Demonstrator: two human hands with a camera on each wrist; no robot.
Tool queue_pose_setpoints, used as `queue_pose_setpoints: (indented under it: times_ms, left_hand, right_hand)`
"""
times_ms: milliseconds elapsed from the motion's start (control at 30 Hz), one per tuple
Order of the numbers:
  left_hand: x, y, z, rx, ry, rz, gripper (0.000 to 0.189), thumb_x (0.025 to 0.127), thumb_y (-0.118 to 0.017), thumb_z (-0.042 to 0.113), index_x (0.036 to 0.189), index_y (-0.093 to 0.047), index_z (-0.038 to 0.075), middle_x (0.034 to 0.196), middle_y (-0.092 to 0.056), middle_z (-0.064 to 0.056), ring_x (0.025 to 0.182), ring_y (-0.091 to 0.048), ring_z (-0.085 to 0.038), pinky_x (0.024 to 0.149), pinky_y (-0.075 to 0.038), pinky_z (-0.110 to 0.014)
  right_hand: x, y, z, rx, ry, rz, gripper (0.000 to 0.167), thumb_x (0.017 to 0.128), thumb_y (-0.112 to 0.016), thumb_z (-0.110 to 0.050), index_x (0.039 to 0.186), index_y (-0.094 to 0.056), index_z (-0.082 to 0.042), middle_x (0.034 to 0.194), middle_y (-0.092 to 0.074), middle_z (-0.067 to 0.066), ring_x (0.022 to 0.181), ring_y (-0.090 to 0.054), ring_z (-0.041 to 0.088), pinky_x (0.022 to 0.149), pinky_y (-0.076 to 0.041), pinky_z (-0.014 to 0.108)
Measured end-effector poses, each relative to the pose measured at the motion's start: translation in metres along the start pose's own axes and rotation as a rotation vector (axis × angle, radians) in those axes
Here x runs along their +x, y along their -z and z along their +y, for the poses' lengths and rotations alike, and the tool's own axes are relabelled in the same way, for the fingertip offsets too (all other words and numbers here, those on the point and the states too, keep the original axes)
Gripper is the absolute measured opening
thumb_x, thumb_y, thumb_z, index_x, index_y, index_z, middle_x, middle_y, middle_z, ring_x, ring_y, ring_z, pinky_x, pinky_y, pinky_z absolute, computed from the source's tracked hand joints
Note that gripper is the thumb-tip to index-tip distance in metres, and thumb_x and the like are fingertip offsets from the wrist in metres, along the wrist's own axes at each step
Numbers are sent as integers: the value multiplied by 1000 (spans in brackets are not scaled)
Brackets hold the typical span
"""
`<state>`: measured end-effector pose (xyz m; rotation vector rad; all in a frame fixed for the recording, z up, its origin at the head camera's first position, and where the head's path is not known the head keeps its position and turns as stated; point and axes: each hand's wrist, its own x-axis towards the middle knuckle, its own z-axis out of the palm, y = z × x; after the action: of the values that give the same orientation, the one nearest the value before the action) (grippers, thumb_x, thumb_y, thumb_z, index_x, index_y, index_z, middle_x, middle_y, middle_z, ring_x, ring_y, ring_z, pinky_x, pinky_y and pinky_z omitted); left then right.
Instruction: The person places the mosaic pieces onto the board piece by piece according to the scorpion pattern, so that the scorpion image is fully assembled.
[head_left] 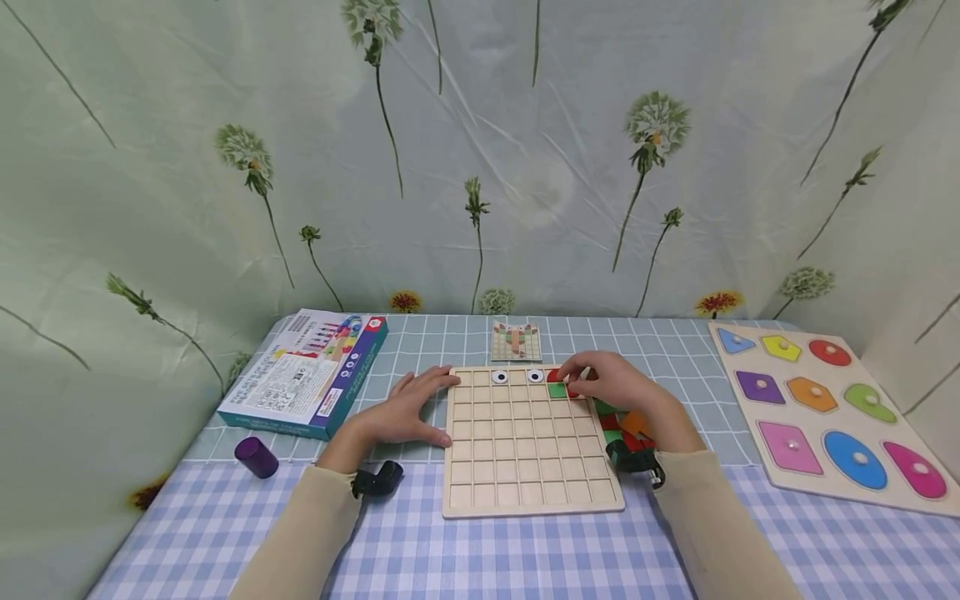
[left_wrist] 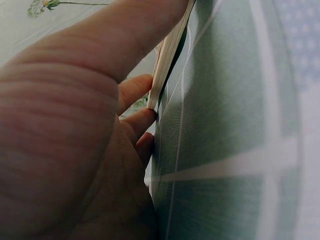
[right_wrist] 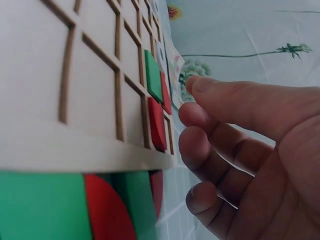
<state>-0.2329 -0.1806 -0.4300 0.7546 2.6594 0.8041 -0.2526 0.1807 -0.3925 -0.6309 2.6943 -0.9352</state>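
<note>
A wooden grid board [head_left: 510, 450] lies on the table. Two white eye pieces [head_left: 499, 377] sit in its top row, and a green square tile [head_left: 557, 390] and red tiles [right_wrist: 156, 124] are near its top right corner. My left hand [head_left: 408, 412] touches the board's left edge with fingertips and thumb spread along it. Over the top right corner is my right hand [head_left: 611, 382], its fingers loosely bent beside the red tiles; in the right wrist view nothing shows between them. Loose green, red and orange pieces [head_left: 636, 423] lie right of the board, partly under my right wrist.
Behind the board stands a small pattern card [head_left: 516, 342]. A toy box [head_left: 303, 371] and a purple cylinder [head_left: 257, 457] are on the left. A knobbed shape puzzle [head_left: 832, 417] lies at the right. Each wrist wears a black camera strap [head_left: 378, 480].
</note>
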Motion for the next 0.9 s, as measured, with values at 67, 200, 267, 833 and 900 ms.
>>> queue_pose_setpoints:
  times_ms: [67, 200, 267, 833, 900]
  left_hand:
    - [0, 0, 0, 1, 2, -1, 95, 77, -84, 46, 154, -36, 17, 167, -21, -11, 156, -15, -34, 124, 0, -63]
    - [0, -1, -1, 4, 5, -2, 95, 77, -84, 46, 154, -36, 17, 167, -21, -11, 156, -15, -34, 124, 0, -63]
    - [0, -1, -1, 6, 4, -1, 95, 77, -84, 46, 154, -36, 18, 167, -22, -11, 156, -15, -34, 124, 0, -63]
    - [0, -1, -1, 3, -4, 1, 94, 77, -84, 46, 154, -37, 18, 167, -22, -11, 156, -16, -34, 124, 0, -63]
    - [0, -1, -1, 6, -6, 1, 94, 77, -84, 46, 153, -37, 17, 167, -22, -11, 156, -16, -34, 124, 0, -63]
  right_hand:
    - [-1, 2, 1, 4, -1, 12, 19, 97, -63, -11, 114, -70, -6, 102, -68, 9, 74, -59, 19, 68, -51, 29]
    - [-2, 5, 5, 12, -27, 36, 19, 97, -65, -13, 114, -70, -8, 101, -66, 8, 76, -59, 19, 69, -52, 28]
    - [-3, 6, 8, 7, -46, 47, 19, 97, -65, -14, 114, -70, -10, 102, -66, 8, 77, -59, 19, 69, -52, 28]
    - [-12, 20, 20, -30, -126, 44, 25, 94, -67, -15, 119, -68, -10, 109, -66, 11, 90, -61, 22, 74, -54, 30]
    - [-13, 20, 21, -34, -132, 36, 26, 93, -67, -14, 119, -68, -10, 111, -66, 12, 93, -61, 23, 75, -55, 33]
